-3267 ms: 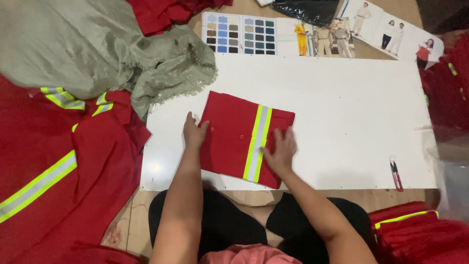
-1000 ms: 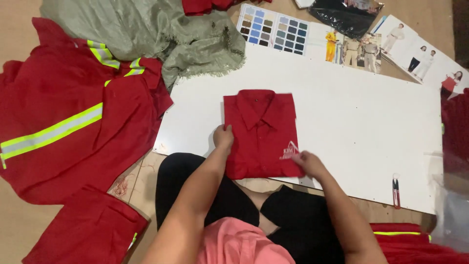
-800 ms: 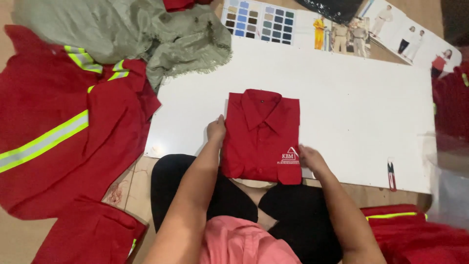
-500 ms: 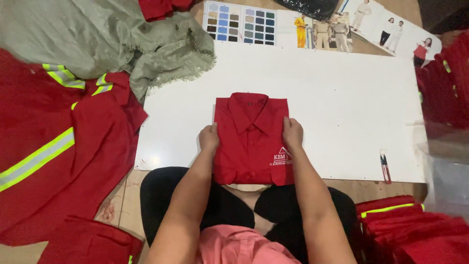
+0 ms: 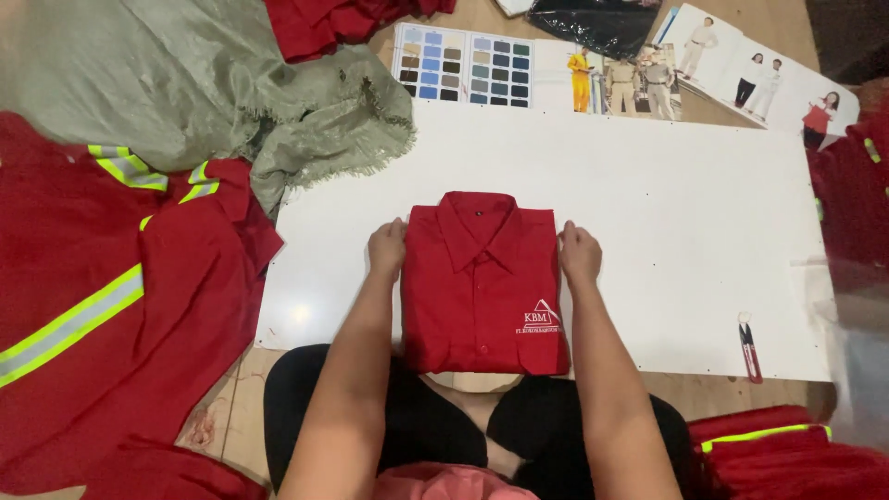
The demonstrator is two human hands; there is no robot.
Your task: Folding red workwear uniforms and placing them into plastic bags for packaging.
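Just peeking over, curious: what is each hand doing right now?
Left hand: curled on the left edge of the folded red shirt, no clear grip.
Right hand: curled on the shirt's right edge, likewise.

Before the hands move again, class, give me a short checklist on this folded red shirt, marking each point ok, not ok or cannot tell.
1. Folded shirt lies collar up with the buttoned front showing: ok.
2. Left hand rests on the shirt's left edge near the collar: ok.
3. Right hand rests on the opposite edge at about the same height: ok.
4. Shirt sits fully on the white board: not ok, its lower edge hangs over the near edge.
5. Back folds lie flat underneath: cannot tell, hidden.
6. Small red clippers lie apart from the shirt, on the board's right: ok.
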